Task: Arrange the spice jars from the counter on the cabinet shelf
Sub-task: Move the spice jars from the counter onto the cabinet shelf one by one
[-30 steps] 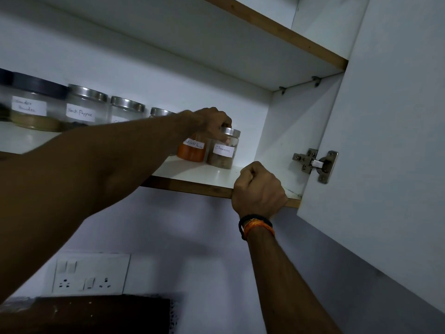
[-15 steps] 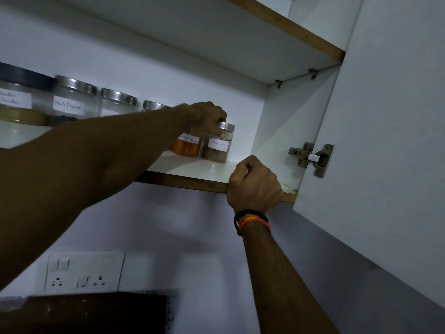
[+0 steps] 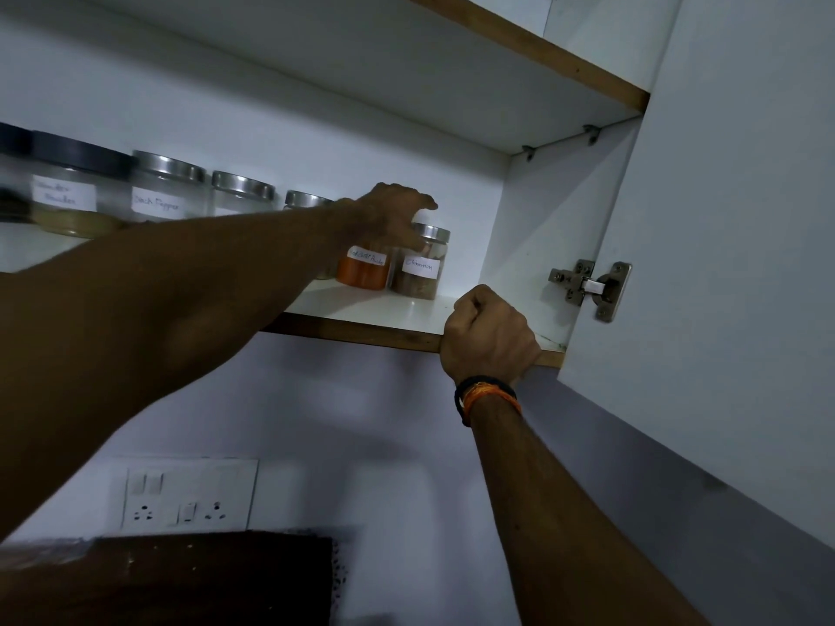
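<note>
Beside the cinnamon jar (image 3: 420,264) on the shelf (image 3: 384,309), my left hand (image 3: 393,214) spreads loosely over the chilli jar (image 3: 363,268); right hand (image 3: 490,334) clenches the shelf edge; placing looks done, next I fetch another jar

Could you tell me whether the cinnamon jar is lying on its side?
No, the cinnamon jar stands upright on the cabinet shelf, steel lid on top, beside the orange chilli powder jar.
</note>
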`<state>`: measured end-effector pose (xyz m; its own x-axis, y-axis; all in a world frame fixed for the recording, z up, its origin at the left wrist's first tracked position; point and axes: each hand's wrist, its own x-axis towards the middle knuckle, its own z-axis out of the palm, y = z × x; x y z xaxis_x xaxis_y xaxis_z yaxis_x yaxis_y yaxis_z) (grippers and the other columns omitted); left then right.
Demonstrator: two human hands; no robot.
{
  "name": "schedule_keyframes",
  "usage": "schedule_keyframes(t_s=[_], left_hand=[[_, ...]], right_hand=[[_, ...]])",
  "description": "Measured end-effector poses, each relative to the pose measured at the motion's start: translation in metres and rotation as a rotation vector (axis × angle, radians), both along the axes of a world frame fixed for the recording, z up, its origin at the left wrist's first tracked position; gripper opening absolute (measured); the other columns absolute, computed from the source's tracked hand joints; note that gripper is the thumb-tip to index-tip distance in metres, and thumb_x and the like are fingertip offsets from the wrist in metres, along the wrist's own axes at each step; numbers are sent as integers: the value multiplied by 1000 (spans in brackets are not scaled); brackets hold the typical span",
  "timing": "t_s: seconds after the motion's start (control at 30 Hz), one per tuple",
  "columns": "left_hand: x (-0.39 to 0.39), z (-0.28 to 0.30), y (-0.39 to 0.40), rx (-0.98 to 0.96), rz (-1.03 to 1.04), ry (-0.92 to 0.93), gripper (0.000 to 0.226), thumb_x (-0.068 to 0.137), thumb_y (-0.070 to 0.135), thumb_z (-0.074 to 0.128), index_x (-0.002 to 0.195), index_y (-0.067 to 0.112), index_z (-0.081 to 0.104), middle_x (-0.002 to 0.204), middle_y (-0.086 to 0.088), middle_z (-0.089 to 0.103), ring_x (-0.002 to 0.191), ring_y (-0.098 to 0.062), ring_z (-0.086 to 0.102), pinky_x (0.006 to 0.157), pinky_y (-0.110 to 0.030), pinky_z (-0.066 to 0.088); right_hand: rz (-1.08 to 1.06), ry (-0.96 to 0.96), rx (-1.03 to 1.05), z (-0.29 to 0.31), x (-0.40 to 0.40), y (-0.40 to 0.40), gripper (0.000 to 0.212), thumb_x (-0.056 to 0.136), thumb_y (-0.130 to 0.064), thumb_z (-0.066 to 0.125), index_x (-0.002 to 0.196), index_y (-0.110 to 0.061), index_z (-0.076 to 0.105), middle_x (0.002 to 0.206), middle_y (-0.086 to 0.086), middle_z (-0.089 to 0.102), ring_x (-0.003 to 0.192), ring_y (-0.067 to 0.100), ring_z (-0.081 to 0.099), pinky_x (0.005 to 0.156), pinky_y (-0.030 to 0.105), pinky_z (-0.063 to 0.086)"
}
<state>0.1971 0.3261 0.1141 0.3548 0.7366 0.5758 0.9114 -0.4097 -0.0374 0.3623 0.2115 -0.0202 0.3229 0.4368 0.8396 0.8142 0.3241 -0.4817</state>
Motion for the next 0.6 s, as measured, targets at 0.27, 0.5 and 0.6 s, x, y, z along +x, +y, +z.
schedule_keyframes(t_s=[0.27, 0.5, 0.6], left_hand=[[7, -24, -76, -136, -131, -72, 74, 89, 33, 74, 151, 13, 38, 151, -10, 48, 133, -29, 48, 99, -32, 39], [13, -49, -138, -198, -253, -133, 73, 89, 36, 73, 151, 15, 40, 154, -6, 45, 137, -22, 46, 100, -26, 36], [16, -60, -167, -189, -282, -145, 71, 90, 34, 73, 150, 14, 42, 155, -5, 44, 139, -22, 44, 105, -28, 36]], right_hand=[[-59, -157, -191, 5, -1, -18, 35, 97, -22, 38, 83, -13, 69, 80, 4, 68, 76, 24, 60, 82, 35, 42], [55, -249, -150, -14, 3, -39, 35, 103, -25, 36, 93, -12, 68, 86, 5, 70, 82, 25, 62, 90, 38, 37], [131, -279, -90, -24, 4, -55, 30, 103, -22, 42, 103, -10, 69, 93, 8, 71, 88, 26, 63, 94, 40, 43]])
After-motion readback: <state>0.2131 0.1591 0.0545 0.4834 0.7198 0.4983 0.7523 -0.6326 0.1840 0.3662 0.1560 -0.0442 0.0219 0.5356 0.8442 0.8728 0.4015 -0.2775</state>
